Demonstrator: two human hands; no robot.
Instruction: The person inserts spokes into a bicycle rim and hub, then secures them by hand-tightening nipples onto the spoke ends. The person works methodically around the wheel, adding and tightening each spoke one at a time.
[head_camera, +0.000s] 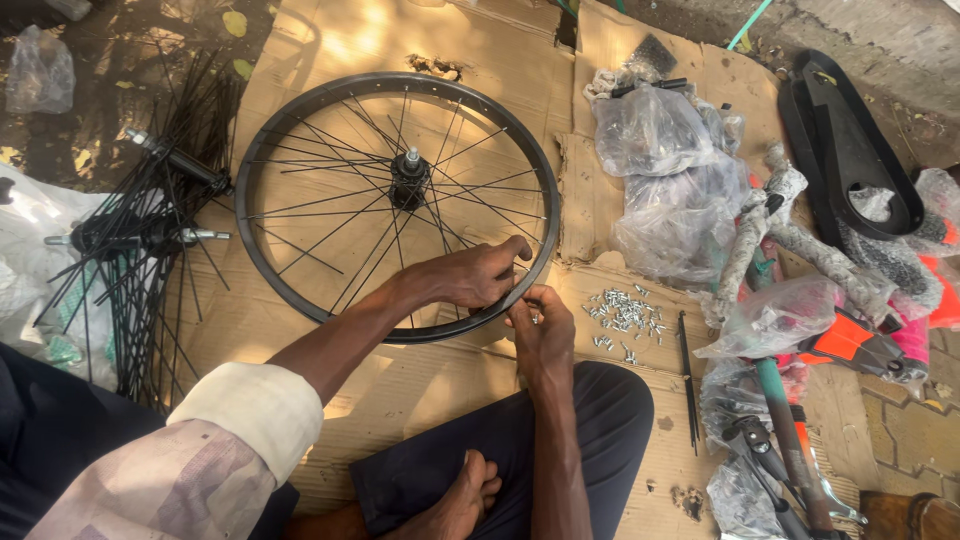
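The bike wheel (400, 200) is laid flat on cardboard (620, 40) so the near rim sits right by the lap. It's steadied by the left hand (470, 278), grip curled over the rim. Something small, looks like a spoke nipple, is pinched in the right hand (540, 330). The nipple pile (625, 315) is kept just right, within easy reach.

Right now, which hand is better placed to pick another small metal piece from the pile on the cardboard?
Probably the right hand: it is beside the pile of small metal pieces. The left hand grips the wheel rim, farther away.
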